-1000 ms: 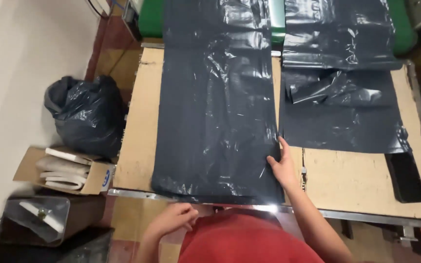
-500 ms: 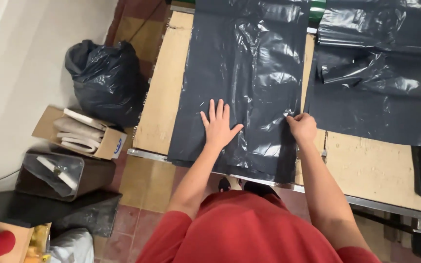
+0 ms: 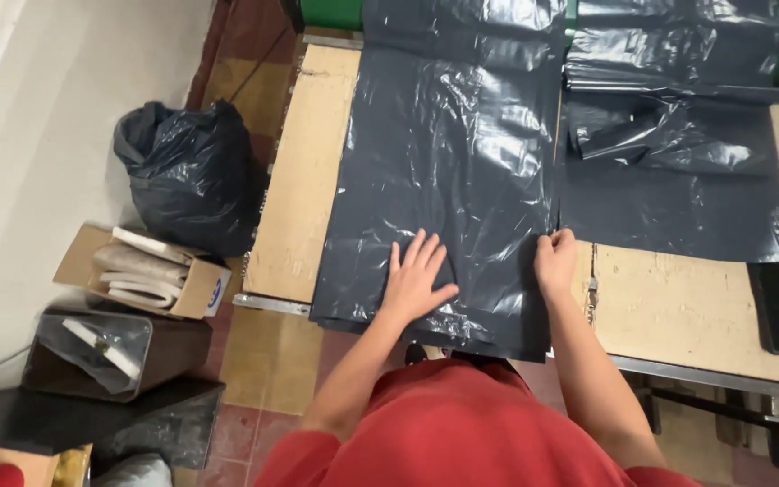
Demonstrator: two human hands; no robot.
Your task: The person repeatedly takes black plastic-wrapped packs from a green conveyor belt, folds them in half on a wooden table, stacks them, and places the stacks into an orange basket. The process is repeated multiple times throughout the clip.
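Left hand [image 3: 416, 280] flat, fingers spread, palm pressed on near end of dark grey plastic sheet [image 3: 453, 171]. Right hand [image 3: 555, 260] at sheet's right edge, fingers curled and pinching that edge. Sheet laid lengthwise on wooden table [image 3: 304, 180], near end hanging slightly past table's metal front edge. Second pile of dark plastic [image 3: 678, 153] just right of sheet, crumpled on top. Full black rubbish bag [image 3: 187, 176] on floor left of table; open cardboard box [image 3: 142, 271] beside it.

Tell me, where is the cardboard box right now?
The cardboard box sits on the floor at the left, below the full black bag and left of the wooden table.
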